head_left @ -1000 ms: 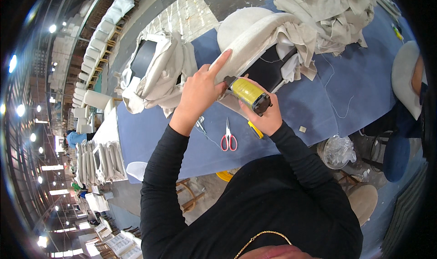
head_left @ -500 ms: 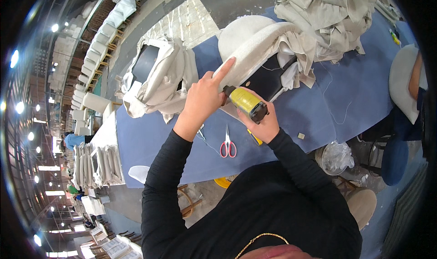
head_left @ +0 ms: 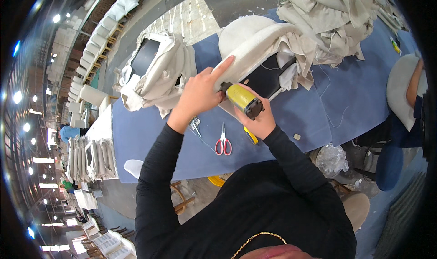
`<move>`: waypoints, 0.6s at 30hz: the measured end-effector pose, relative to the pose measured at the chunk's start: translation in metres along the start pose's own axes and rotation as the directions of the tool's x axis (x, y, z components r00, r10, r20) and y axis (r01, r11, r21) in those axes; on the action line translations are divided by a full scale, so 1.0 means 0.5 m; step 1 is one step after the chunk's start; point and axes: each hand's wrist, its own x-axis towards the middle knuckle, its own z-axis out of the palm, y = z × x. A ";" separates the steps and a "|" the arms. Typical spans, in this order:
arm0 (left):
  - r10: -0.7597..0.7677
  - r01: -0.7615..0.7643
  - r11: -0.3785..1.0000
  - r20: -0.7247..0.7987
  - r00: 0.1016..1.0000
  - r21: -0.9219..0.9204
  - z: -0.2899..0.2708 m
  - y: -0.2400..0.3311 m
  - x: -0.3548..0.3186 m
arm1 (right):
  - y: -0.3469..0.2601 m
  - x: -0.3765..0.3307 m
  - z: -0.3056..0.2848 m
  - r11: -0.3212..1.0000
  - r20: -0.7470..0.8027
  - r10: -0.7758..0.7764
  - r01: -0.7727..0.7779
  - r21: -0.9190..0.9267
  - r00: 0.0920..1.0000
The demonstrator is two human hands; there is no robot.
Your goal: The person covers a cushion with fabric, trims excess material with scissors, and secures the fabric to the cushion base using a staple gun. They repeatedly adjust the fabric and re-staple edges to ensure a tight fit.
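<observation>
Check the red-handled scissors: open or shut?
Shut: the scissors lie on the blue table, blades together in one narrow point.

One left hand (head_left: 199, 94), one right hand (head_left: 262, 124), one yellow-and-black cylindrical tool (head_left: 244, 100), one pair of red-handled scissors (head_left: 223, 141), one slim yellow implement (head_left: 250, 135), one small tan square (head_left: 297, 136), one blue stool seat (head_left: 389, 165), one gold neck chain (head_left: 259, 234)

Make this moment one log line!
left hand: touching cream fabric | right hand: holding yellow-black tool | scissors: on blue table
</observation>
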 end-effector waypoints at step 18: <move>-0.037 0.096 0.895 0.142 0.989 -0.435 -0.010 -0.050 -0.040 | -0.048 -0.034 0.018 0.897 0.059 0.414 -0.418 0.146 0.908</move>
